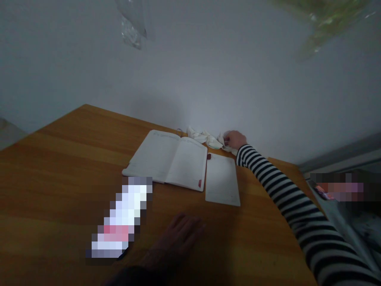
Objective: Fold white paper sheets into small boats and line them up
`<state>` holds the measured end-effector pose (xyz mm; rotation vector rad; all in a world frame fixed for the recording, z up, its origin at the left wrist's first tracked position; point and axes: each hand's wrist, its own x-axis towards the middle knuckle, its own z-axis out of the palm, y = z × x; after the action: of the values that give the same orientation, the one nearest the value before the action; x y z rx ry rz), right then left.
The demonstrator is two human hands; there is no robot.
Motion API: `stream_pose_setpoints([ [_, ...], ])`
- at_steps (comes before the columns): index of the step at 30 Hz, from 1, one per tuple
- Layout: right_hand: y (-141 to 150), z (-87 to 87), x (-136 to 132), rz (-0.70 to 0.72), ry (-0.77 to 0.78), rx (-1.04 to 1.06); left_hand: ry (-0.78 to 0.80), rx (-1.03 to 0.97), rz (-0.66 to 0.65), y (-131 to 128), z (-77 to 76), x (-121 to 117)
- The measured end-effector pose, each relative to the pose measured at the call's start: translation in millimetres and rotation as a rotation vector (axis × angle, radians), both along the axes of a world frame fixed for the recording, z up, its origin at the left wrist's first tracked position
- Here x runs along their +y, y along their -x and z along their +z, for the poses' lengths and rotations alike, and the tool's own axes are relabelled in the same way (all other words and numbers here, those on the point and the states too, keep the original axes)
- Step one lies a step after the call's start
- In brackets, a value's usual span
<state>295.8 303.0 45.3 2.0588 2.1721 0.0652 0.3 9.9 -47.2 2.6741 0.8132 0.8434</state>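
Note:
My right hand, in a black-and-white striped sleeve, reaches to the back of the wooden table. Its fingers are closed on one end of a crumpled white cloth that lies along the wall. My left hand rests in shadow on the table near the front, palm down with the fingers stretched out. It holds nothing. An open notebook lies between the hands and the left side. Beside it on the right is a loose white sheet, with a small dark red tab at its top corner.
A phone with a lit, blurred-out screen lies left of my left hand. Behind the table stands a pale wall, with clear plastic and yellowish plastic hanging on it. Another person, blurred out, is at the far right.

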Motion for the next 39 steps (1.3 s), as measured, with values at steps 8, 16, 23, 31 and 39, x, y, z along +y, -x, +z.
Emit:
stream_pose_setpoints([
  [8,-41.0,32.1,-13.7,0.004,-0.076,0.173,-0.05,-0.008,0.017,-2.0,-5.7,-1.2],
  [16,-38.6,29.5,-21.4,0.036,-0.11,0.327,0.004,-0.013,0.033,-1.0,-1.6,0.1],
  [23,-39.1,45.4,-55.8,0.211,-0.032,0.334,0.063,-0.027,0.072,1.8,-0.7,3.8],
  [31,-35.4,21.8,-91.2,0.453,0.163,0.142,0.035,-0.055,0.104,0.0,-4.1,3.4],
  [39,-28.9,0.2,-82.6,0.322,0.104,0.181,0.091,-0.063,0.114,0.2,4.1,5.5],
])
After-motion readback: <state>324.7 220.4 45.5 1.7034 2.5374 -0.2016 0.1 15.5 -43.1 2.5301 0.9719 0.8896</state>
